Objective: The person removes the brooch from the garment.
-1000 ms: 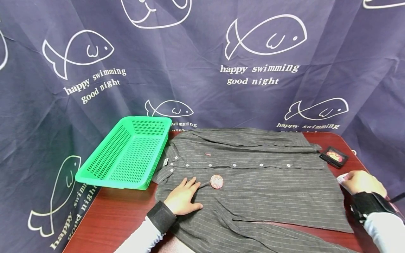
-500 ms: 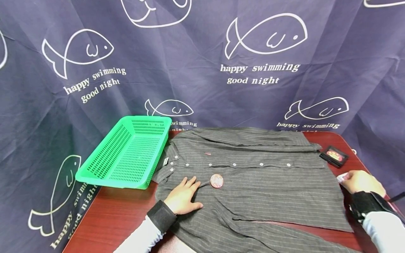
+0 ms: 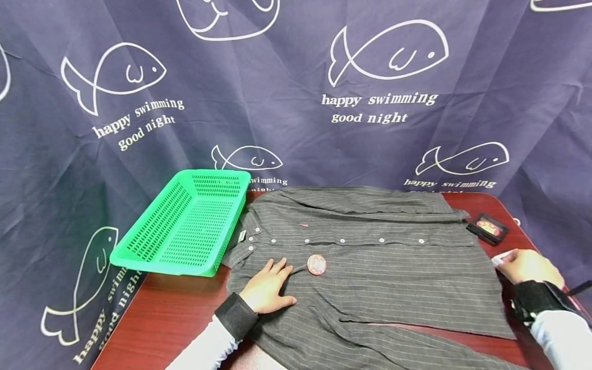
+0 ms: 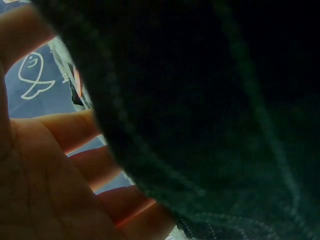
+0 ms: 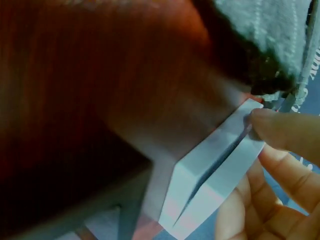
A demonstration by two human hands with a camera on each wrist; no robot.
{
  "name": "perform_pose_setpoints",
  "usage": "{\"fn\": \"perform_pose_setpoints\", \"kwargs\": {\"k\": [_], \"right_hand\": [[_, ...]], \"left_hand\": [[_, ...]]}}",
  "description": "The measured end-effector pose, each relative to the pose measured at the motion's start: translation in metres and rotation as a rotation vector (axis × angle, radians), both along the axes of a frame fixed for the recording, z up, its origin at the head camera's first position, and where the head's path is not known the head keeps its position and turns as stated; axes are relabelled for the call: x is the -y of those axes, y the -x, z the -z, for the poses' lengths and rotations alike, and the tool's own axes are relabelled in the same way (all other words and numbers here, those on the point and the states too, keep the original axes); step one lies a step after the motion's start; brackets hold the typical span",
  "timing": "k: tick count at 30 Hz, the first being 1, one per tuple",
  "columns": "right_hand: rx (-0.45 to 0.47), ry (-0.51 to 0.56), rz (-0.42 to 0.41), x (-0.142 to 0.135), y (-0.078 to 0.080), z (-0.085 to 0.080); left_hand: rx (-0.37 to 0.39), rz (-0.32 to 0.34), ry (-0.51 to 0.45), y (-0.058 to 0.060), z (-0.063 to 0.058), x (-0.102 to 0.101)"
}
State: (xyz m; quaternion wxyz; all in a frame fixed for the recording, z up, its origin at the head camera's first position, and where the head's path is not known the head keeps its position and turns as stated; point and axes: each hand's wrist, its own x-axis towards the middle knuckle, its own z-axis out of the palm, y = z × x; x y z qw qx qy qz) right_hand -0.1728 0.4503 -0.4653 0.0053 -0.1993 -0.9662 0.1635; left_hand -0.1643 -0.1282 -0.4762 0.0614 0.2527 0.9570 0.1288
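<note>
A dark grey pinstriped shirt (image 3: 388, 277) lies spread over the table, collar to the left, buttons across its middle. Flat on its upper part rests my left hand (image 3: 268, 290), fingers spread; in the left wrist view dark cloth hides the fingertips (image 4: 80, 127). A round pink-and-white disc (image 3: 316, 264) lies on the shirt just beyond those fingers. Beside the shirt's hem, at the table's right side, my right hand (image 3: 532, 270) pinches a small white block (image 5: 215, 170). Its side has a dark slit, plain in the right wrist view; its exact kind is unclear.
An open green plastic basket (image 3: 231, 239) stands at the table's left, against the shirt collar. Near the right edge lies a black case (image 3: 498, 231) with a red-and-yellow picture. A dark blue fish-print curtain (image 3: 296, 103) hangs behind the red-brown table (image 3: 152, 308).
</note>
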Motion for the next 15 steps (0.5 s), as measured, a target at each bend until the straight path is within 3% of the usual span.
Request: {"fn": "perform_pose_setpoints", "kwargs": {"k": [7, 15], "right_hand": [[-0.102, -0.02, -0.009, 0.009, -0.002, -0.01], [-0.313, 0.013, -0.154, 0.037, 0.005, -0.023]], "left_hand": [[0.007, -0.002, -0.002, 0.0, 0.001, 0.0], [0.012, -0.003, -0.004, -0.001, -0.001, 0.0]]}}
